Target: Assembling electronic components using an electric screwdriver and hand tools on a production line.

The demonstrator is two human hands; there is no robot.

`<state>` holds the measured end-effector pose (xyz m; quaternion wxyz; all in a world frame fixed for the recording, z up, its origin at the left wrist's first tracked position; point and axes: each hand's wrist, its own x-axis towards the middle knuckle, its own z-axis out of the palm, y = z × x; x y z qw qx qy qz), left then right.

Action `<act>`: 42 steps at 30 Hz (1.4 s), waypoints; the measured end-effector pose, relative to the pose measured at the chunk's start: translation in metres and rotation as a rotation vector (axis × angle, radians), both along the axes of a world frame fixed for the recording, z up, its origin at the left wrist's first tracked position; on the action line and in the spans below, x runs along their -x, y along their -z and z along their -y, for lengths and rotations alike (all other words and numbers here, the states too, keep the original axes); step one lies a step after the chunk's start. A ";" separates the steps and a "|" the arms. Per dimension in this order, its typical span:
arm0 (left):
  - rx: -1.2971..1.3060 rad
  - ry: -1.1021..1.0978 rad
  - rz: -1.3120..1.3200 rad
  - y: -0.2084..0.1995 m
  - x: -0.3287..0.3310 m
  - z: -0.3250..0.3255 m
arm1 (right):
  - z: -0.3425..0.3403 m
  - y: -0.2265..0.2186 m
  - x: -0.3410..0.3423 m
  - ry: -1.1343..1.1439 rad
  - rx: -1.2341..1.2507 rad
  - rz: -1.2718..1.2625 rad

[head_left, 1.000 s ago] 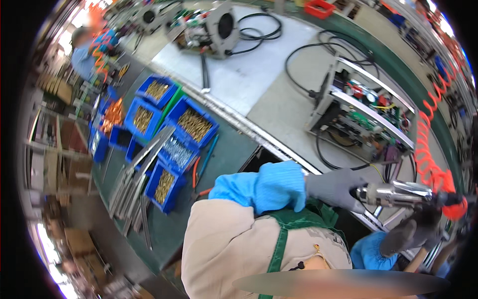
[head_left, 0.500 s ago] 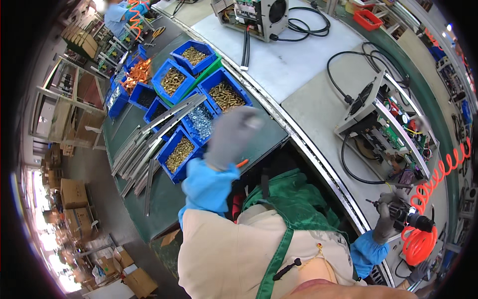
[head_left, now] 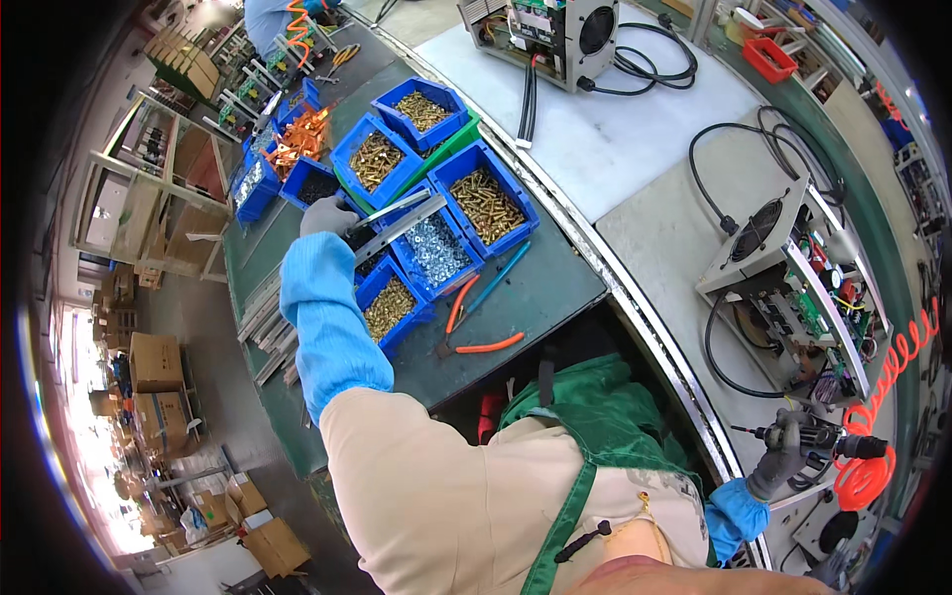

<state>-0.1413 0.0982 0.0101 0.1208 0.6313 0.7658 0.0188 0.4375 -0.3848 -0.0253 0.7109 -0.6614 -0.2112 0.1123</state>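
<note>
Reached farther since the earlier frame, gloved left hand [head_left: 325, 214] now pinching a metal strip [head_left: 399, 222] over the blue bins [head_left: 476, 193] at the bench's far edge, right hand [head_left: 780, 458] clenched on a pneumatic screwdriver [head_left: 818, 436], likely spilling screws if the strip snags.

Long grey metal strip [head_left: 397, 220], flat and narrow, lies tilted across the blue parts bins, its lower end gripped in a gloved fist. Over at the right, a dark pneumatic screwdriver [head_left: 808, 436] sits level, bit pointing left, orange coiled hose trailing off its back.
</note>
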 end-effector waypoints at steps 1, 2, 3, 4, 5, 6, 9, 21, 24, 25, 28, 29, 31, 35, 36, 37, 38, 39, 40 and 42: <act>0.175 -0.019 -0.036 -0.011 -0.010 -0.002 | 0.002 0.001 -0.002 0.011 0.004 0.010; 0.207 -0.019 -0.079 -0.013 -0.015 -0.004 | 0.005 0.002 -0.004 0.013 0.010 0.010; 0.213 -0.017 -0.079 -0.006 -0.014 -0.005 | 0.008 0.002 -0.006 0.010 0.021 -0.006; 0.208 -0.041 -0.088 0.001 -0.012 -0.007 | 0.008 0.002 -0.005 0.007 0.030 -0.023; 0.203 -0.067 -0.096 0.007 -0.008 -0.008 | 0.008 0.002 -0.006 0.007 0.033 -0.026; 0.206 -0.068 -0.099 0.010 -0.002 -0.007 | 0.007 0.002 -0.006 -0.021 0.012 -0.021; 0.144 -0.004 -0.133 0.013 -0.001 -0.003 | -0.005 -0.011 0.009 0.013 -0.030 0.015; -0.678 0.030 0.310 -0.026 -0.059 0.078 | 0.001 -0.010 0.005 -0.062 -0.059 0.025; -0.559 0.354 0.580 -0.009 -0.144 0.134 | 0.005 -0.011 0.008 -0.032 -0.075 0.023; -0.481 0.492 0.625 0.002 -0.174 0.151 | 0.007 -0.014 0.008 -0.010 -0.049 0.005; -0.403 0.759 0.532 0.046 -0.214 0.169 | 0.013 -0.008 0.007 0.008 -0.048 -0.073; -0.352 0.767 0.455 0.060 -0.218 0.171 | 0.012 -0.002 0.004 0.032 0.032 -0.050; -0.256 0.767 0.330 0.072 -0.226 0.173 | 0.000 0.005 0.004 -0.022 0.006 0.079; -0.334 0.829 0.302 0.058 -0.232 0.173 | -0.006 -0.014 0.021 -0.008 -0.053 0.013; -0.337 0.862 0.310 0.057 -0.233 0.174 | -0.003 -0.016 0.020 -0.016 -0.029 0.024; -0.404 0.840 0.302 0.054 -0.235 0.175 | 0.001 -0.018 0.018 0.010 -0.035 0.030; -0.471 0.815 0.294 0.053 -0.239 0.173 | 0.005 -0.022 0.017 -0.022 -0.036 0.002; -0.476 0.835 0.301 0.051 -0.244 0.172 | 0.010 -0.028 0.017 -0.057 -0.036 -0.027; -0.281 0.672 0.623 0.044 -0.251 0.173 | 0.007 -0.044 0.021 -0.020 -0.034 -0.031; 0.168 0.417 1.144 0.009 -0.277 0.190 | 0.007 -0.066 0.015 -0.098 -0.217 0.047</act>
